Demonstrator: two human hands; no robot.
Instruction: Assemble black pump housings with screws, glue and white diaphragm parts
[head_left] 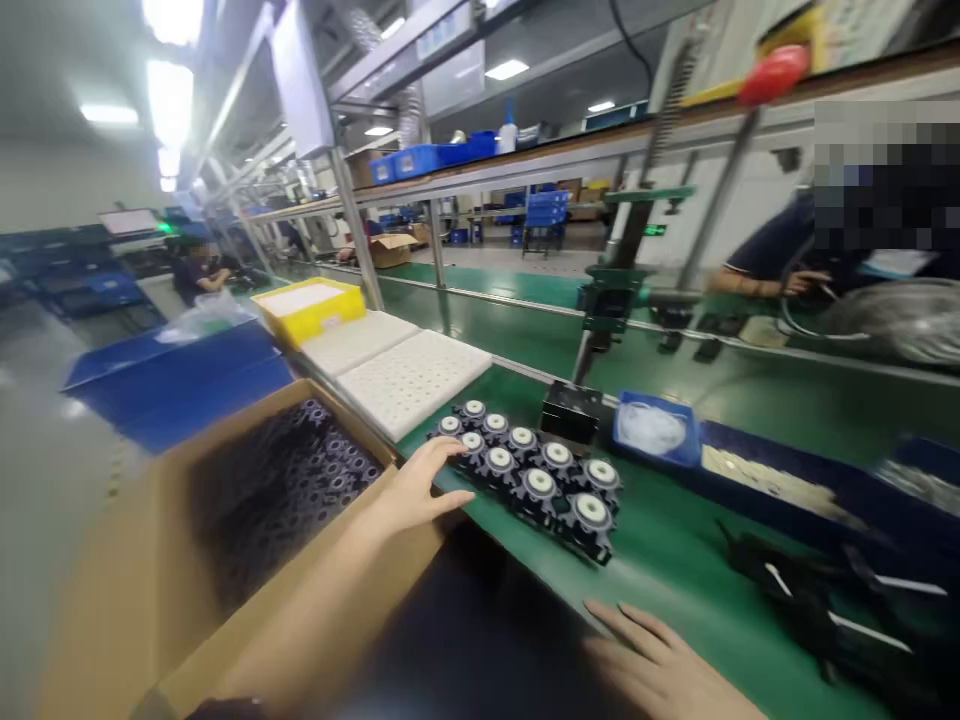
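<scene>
Two rows of dark toothed parts with white round centres (540,484) stand in a black holder on the green work surface (660,560). My left hand (420,488) is at the near left end of these rows, thumb and fingers apart, its fingertips by one of the white centres; whether they touch it is unclear. Nothing shows in its grasp. My right hand (660,660) lies low at the table's near edge, right of the holder, with fingers stretched out and holding nothing. A cardboard box (169,540) of many dark ring-like parts sits under my left forearm.
White perforated trays (416,375) and a yellow bin (311,305) lie behind the box. A black fixture (571,408) with an upright tool stands behind the holder. Blue bins (697,445) and black tools (810,600) are at right. Across the bench, a person's hand (806,283) shows.
</scene>
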